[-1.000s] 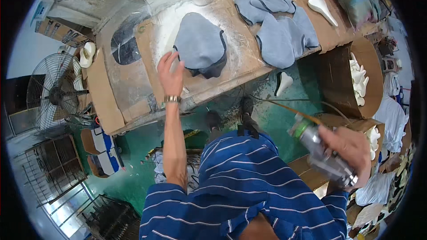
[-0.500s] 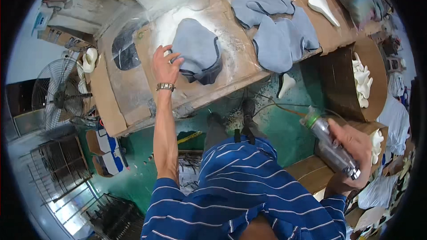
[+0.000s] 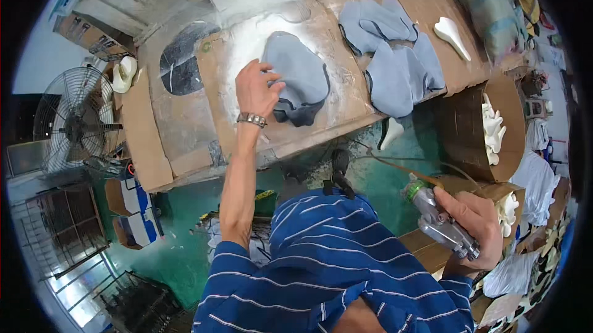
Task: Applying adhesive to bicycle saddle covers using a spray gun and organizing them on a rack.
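Note:
A grey cloth saddle cover (image 3: pixel 298 64) with a dark edge lies on the powdery, white-dusted cardboard of the bench. At its left edge is my left hand (image 3: pixel 258 89), its fingers bent and closed on the cloth; the fingertips are partly hidden. My right hand (image 3: pixel 472 222) is wrapped round a metal spray gun (image 3: pixel 435 219) with a green ring near its nozzle, held low at my right side, apart from the bench. A hose (image 3: pixel 401 163) runs behind the gun.
More grey saddle covers (image 3: pixel 398 77) lie overlapped on the bench's right part. Beyond them rests a white saddle shell (image 3: pixel 451 38). A cardboard box (image 3: pixel 460 126) holds several white shells, with another box below it. A caged fan (image 3: pixel 77 126) stands at the left.
The view has shifted slightly. My left hand stays at the cover's left edge. My right hand has turned the spray gun a little and brought it slightly inward, toward my body.

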Demonstrator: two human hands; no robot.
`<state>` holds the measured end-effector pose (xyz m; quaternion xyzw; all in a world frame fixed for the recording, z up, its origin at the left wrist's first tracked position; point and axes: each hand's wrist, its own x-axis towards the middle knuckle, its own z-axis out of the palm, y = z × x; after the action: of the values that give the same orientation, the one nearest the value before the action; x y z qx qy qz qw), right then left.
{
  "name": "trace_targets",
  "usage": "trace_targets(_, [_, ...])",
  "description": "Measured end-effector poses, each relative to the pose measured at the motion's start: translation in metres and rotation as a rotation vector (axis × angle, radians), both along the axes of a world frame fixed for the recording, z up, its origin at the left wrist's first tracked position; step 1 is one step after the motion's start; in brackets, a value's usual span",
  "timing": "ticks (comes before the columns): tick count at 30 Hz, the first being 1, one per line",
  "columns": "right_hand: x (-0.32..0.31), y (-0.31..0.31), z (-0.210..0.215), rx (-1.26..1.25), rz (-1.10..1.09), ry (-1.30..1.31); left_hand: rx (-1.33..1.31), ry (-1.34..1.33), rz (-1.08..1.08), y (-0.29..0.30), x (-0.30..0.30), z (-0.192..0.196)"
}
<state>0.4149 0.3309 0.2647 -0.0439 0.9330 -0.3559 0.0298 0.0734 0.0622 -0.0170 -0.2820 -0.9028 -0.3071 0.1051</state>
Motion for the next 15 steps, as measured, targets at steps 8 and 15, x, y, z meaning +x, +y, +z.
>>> trace_targets(8, [-0.024, -0.080, 0.003, 0.029, -0.233, 0.027, 0.202, 0.330, 0.001, 0.006, -0.051, 0.073])
trace_targets(15, [-0.052, -0.112, -0.007, -0.078, -0.172, -0.087, 0.291, 0.540, 0.041, -0.078, -0.191, 0.156])
